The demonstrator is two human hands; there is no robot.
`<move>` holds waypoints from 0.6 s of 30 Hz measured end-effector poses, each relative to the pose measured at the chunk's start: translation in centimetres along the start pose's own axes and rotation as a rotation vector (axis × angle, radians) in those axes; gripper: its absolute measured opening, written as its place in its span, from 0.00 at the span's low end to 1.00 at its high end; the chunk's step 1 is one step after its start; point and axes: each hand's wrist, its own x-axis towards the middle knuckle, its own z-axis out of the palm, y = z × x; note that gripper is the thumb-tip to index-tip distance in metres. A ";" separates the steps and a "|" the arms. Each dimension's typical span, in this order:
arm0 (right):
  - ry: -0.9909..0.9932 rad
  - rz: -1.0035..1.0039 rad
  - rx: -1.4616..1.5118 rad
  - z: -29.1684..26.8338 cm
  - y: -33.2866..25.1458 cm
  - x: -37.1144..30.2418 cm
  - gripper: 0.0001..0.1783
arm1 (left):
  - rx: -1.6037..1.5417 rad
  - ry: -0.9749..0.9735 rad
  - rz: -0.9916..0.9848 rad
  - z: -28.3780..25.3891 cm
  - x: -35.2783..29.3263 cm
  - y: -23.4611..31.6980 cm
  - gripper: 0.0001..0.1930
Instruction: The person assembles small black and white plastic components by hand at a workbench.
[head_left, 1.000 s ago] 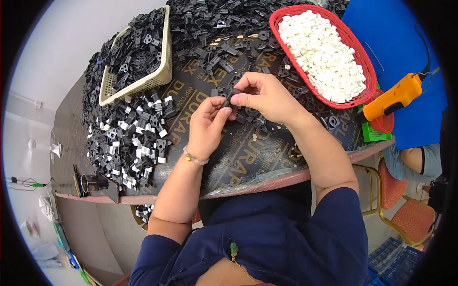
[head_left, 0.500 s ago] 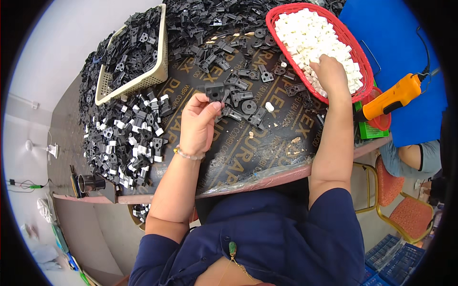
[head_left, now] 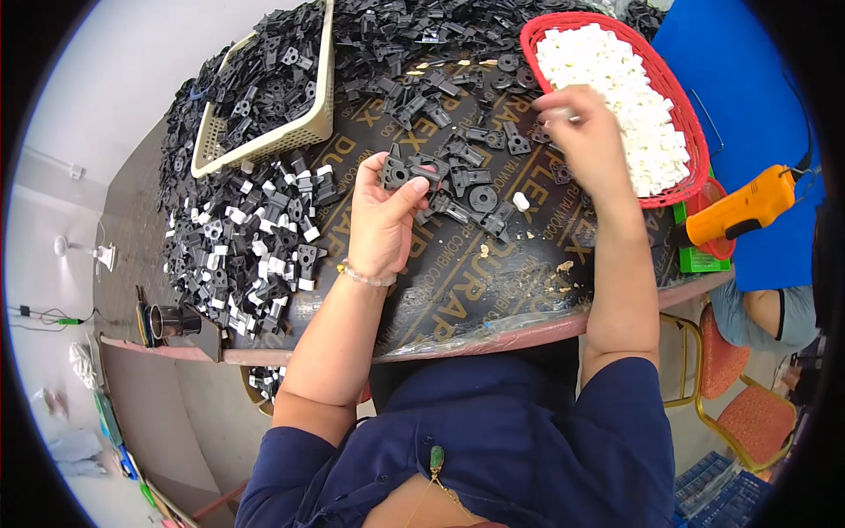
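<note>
My left hand is closed on a black plastic bracket, gripping it between thumb and fingers above the middle of the table. My right hand is raised beside the left rim of a red basket full of small white plastic pieces. Its fingers pinch a small white piece, slightly blurred by motion. Loose black brackets lie on the table just past my left hand. One white piece rests alone to the right of them.
A cream basket of black parts stands at the far left. Before it lies a pile of black brackets with white pieces fitted. More black parts heap along the back. At right are an orange power tool and a green box.
My right hand has come out of the white pieces and moved left over the basket's rim, carrying one piece. The bracket in my left hand has turned. The whole view has shifted slightly.
</note>
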 end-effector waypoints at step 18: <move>-0.432 0.540 0.976 8.8 -5.2 -3.9 0.10 | 0.085 0.154 0.256 1.3 -0.8 -0.4 0.26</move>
